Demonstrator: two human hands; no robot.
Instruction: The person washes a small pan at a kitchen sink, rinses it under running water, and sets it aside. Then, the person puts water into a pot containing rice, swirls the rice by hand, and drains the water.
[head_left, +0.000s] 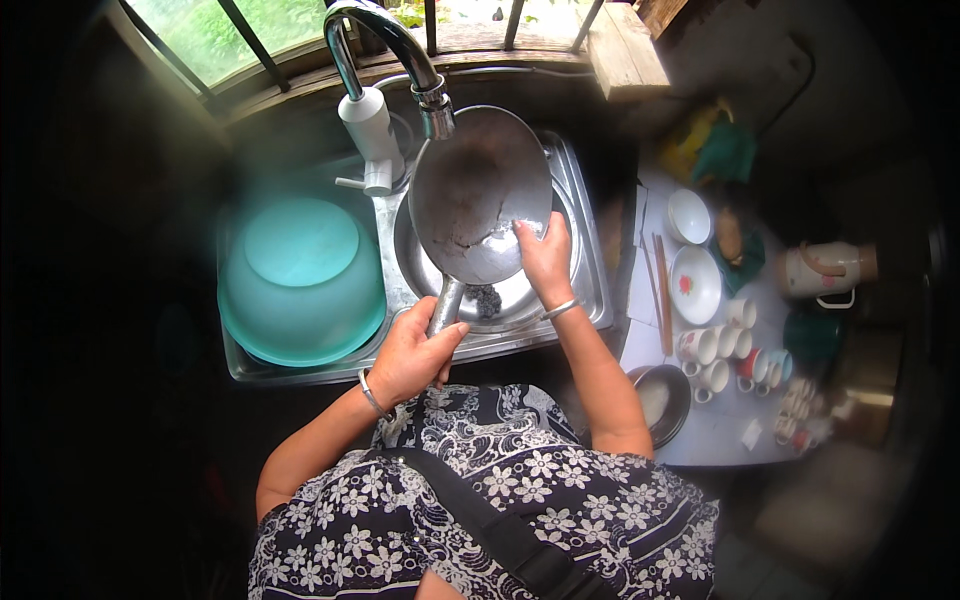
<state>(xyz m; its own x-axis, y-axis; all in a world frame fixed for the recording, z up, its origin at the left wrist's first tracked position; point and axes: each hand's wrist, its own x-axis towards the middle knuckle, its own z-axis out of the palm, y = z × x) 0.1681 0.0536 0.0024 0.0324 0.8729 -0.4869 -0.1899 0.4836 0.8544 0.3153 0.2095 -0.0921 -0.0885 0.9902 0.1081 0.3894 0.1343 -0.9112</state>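
Note:
A metal wok (480, 187) is tilted up over the round basin of a stainless steel sink (589, 247), with dark residue and streaks on its surface. My left hand (420, 349) grips its short metal handle (448, 304). At the wok's right edge, my right hand (546, 255) holds the rim, thumb on the face turned towards me. A dark steel wool scourer (484, 300) lies in the basin below. The chrome spout of a faucet (437, 112) hangs by the wok's upper left edge; I cannot tell whether water runs.
A large turquoise plastic basin (304, 277) sits upside down on the sink's left part. On the table at right (735, 427) are white bowls (696, 285), chopsticks (663, 300), several mugs (697, 346), a pot (671, 405) and a vacuum flask (825, 268). A barred window is ahead.

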